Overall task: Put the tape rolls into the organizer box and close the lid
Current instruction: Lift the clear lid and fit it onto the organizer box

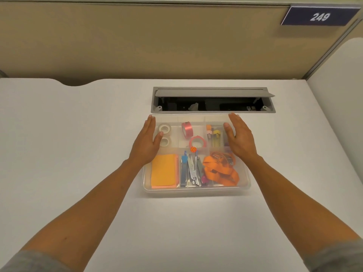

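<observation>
A clear plastic organizer box (196, 190) sits on the white desk with its see-through lid lying flat over it. Inside, two white tape rolls (164, 128) lie in the far-left compartment, a pink roll (187, 129) stands on edge in the middle one, and another pink roll (197, 142) lies flat just nearer. My left hand (146, 143) rests flat on the lid's left side, fingers together and extended. My right hand (238, 137) rests flat on the lid's right side the same way. Neither hand holds anything.
The box also holds orange sticky notes (164, 170), a stapler and clips (191, 169), an orange lanyard (220, 169) and small bottles (214, 135). Just behind the box an open cable tray (213, 104) is cut into the desk. A tan partition (137, 40) stands behind.
</observation>
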A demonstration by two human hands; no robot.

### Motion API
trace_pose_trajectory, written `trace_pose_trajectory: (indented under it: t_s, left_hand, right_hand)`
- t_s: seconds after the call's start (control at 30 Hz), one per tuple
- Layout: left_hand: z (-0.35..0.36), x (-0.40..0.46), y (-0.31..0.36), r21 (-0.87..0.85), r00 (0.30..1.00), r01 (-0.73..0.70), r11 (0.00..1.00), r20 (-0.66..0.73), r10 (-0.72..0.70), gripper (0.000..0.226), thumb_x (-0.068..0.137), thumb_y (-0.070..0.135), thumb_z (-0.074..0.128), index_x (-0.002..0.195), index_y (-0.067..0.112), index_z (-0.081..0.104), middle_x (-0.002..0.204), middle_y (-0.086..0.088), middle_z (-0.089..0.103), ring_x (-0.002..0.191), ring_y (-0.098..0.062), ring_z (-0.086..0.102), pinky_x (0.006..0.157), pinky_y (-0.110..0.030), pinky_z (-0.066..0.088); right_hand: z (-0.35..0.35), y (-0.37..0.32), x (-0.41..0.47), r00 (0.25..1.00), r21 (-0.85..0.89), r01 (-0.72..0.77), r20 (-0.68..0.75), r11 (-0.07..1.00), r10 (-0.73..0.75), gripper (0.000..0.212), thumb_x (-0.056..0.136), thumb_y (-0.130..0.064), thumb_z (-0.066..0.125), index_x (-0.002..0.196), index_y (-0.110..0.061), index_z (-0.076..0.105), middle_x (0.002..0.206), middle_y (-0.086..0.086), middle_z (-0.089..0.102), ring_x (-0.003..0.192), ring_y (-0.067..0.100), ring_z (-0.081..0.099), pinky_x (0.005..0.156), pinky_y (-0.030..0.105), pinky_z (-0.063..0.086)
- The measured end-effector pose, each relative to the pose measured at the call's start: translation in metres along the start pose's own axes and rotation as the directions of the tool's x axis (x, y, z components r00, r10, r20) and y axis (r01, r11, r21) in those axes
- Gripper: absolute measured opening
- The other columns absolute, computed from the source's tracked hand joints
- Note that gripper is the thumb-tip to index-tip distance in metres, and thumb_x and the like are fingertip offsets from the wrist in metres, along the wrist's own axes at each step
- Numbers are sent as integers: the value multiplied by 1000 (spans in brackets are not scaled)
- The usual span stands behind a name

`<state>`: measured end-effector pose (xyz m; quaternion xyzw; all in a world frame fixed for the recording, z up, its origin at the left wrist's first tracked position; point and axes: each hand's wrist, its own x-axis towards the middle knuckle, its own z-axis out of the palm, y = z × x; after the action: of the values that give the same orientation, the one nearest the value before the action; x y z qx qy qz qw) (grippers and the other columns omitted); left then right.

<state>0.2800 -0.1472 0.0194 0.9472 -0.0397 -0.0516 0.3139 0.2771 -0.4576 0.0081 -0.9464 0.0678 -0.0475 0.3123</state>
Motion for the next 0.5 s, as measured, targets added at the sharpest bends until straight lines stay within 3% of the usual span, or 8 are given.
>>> trace_pose_trajectory:
  t_s: [0.2,0.3,0.4,0.5]
  left_hand:
    - [-17,-10,3,-106,998,1,994,-56,-7,71,95,54,34,152,28,2,162,6,-5,148,-17,8,112,-36,19]
    - [-17,-35,1,-112,975,139,984,-160,-156,65,95,54,34,150,23,20,161,-2,15,145,-22,23,113,-46,26]
    - [-5,-66,1,-156,912,269,950,-275,-303,50,97,49,34,138,21,41,140,-6,44,119,-27,53,94,-44,45]
    - [10,-86,6,-165,867,372,913,-291,-406,39,99,45,30,125,23,49,119,-5,56,100,-29,59,79,-37,39]
  right_hand:
    - [-22,-5,-17,959,52,-77,-271,996,88,46,100,-43,32,135,-19,49,141,6,50,131,23,42,109,40,31]
    - [-25,-4,-43,931,107,-157,-317,982,183,36,99,-37,38,125,-19,55,124,5,61,114,23,53,93,36,42]
    - [-18,-1,-75,898,180,-273,-305,945,318,35,96,-41,39,112,-18,59,98,3,64,92,23,59,76,33,42]
    - [-9,0,-93,872,184,-392,-237,901,428,43,97,-48,33,104,-15,59,84,1,61,81,25,55,70,35,40]
